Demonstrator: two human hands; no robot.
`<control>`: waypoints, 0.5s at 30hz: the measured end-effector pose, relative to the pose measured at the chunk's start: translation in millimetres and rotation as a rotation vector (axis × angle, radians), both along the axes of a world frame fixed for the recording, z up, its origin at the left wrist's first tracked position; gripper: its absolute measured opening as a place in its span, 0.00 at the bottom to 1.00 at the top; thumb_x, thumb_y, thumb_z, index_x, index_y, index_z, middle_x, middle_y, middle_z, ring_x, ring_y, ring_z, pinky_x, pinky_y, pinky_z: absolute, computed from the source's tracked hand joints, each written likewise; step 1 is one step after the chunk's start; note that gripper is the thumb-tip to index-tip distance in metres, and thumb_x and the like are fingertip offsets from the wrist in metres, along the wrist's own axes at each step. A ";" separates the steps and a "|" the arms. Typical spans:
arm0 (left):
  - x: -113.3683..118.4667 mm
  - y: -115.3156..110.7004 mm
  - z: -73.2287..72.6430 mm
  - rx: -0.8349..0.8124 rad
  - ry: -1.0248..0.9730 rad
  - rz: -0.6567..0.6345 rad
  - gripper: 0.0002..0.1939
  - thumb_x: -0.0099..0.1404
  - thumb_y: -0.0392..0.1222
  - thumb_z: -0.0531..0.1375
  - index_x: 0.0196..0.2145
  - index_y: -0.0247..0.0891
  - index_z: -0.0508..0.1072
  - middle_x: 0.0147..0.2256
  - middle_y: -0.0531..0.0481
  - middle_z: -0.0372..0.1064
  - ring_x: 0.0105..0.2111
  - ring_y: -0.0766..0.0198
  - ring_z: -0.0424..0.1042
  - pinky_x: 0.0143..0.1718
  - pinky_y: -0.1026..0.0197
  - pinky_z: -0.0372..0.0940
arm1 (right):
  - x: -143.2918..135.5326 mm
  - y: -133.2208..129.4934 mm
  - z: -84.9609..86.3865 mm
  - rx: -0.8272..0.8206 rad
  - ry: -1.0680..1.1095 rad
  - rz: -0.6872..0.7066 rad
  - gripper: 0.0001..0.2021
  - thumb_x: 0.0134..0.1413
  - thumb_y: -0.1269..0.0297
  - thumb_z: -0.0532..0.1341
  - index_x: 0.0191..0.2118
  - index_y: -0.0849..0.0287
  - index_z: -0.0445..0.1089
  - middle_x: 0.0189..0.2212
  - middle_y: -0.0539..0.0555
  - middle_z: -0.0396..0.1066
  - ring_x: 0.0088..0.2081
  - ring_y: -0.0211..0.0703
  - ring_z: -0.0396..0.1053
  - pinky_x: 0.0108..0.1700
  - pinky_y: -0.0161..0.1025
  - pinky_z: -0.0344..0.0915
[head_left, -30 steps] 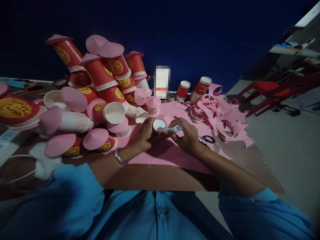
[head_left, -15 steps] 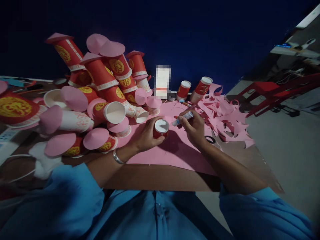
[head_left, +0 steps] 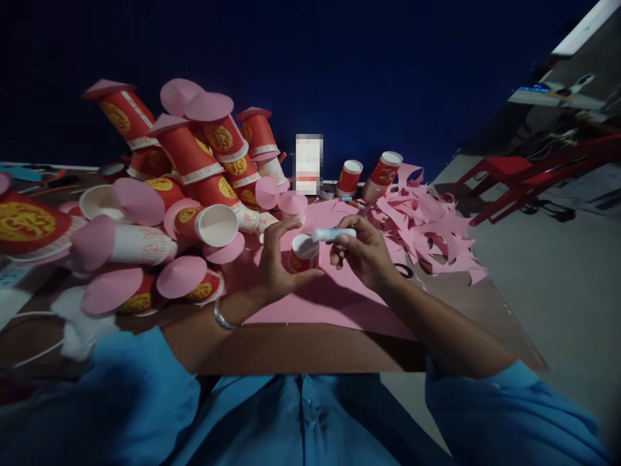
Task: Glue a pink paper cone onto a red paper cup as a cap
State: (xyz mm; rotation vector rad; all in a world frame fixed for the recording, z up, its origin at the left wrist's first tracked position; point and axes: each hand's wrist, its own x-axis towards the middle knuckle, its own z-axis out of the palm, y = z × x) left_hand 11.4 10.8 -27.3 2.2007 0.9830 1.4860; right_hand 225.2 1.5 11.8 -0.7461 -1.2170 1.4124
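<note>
A red paper cup [head_left: 301,263] with a white rim stands upright on the pink paper sheet [head_left: 334,310]. My left hand [head_left: 276,265] is spread around the cup's left side, thumb and fingers apart, not gripping it. In my right hand [head_left: 366,252] is a white glue stick [head_left: 334,234], held sideways between thumb and fingers. Its left end is over the right part of the cup's rim; whether it touches the rim I cannot tell.
To the left is a heap of red and white cups [head_left: 187,152] with pink paper cones [head_left: 182,277]. Two red cups [head_left: 350,178] stand at the back. Pink paper scraps [head_left: 427,226] and a black ring-shaped thing [head_left: 403,270] lie right. A red chair [head_left: 499,175] stands beyond the table.
My left hand has loosened from the cup and its fingers have spread. The glue stick has moved left to the cup's rim and is now nearly level.
</note>
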 end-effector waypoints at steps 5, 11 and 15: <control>1.3 -9.4 18.6 0.025 -0.011 -0.030 0.27 0.65 0.60 0.69 0.54 0.44 0.70 0.47 0.45 0.76 0.48 0.53 0.75 0.52 0.47 0.73 | -8.3 -9.3 0.1 0.004 -0.017 0.095 0.23 0.51 0.48 0.77 0.38 0.55 0.67 0.23 0.43 0.72 0.21 0.35 0.71 0.22 0.30 0.67; 0.6 -14.5 38.4 0.112 -0.024 -0.081 0.06 0.70 0.45 0.67 0.42 0.43 0.76 0.38 0.50 0.79 0.40 0.59 0.78 0.45 0.52 0.74 | -4.8 -7.4 -1.2 0.081 -0.077 0.068 0.19 0.57 0.47 0.73 0.37 0.59 0.73 0.23 0.44 0.69 0.20 0.31 0.62 0.18 0.29 0.59; 0.5 -12.4 40.7 0.173 -0.025 -0.073 0.06 0.68 0.42 0.69 0.41 0.42 0.78 0.38 0.50 0.81 0.40 0.60 0.79 0.45 0.54 0.74 | -1.7 -6.0 -1.5 0.161 -0.162 0.010 0.19 0.64 0.45 0.67 0.41 0.59 0.74 0.23 0.45 0.67 0.21 0.31 0.61 0.20 0.30 0.56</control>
